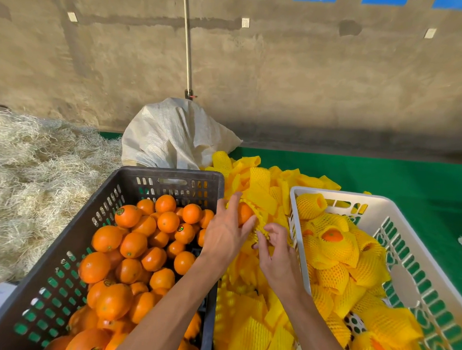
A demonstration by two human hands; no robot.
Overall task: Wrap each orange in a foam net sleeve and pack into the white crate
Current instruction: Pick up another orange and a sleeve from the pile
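Observation:
My left hand [228, 229] grips a bare orange [244, 213] above the pile of yellow foam net sleeves [247, 304]. Just right of it, my right hand [275, 253] pinches the edge of one yellow sleeve [262, 224] that lies against the orange. The sleeve covers the fruit's right side only. A black crate [171, 175] on the left holds several loose oranges [132, 244]. The white crate [378, 206] on the right holds several oranges wrapped in yellow sleeves [335, 250].
A white woven sack [173, 137] stands behind the black crate. Straw [32, 175] covers the surface at left. A green cloth [385, 175] lies under the crates, and a concrete wall rises behind. A thin pole [187, 44] leans on the wall.

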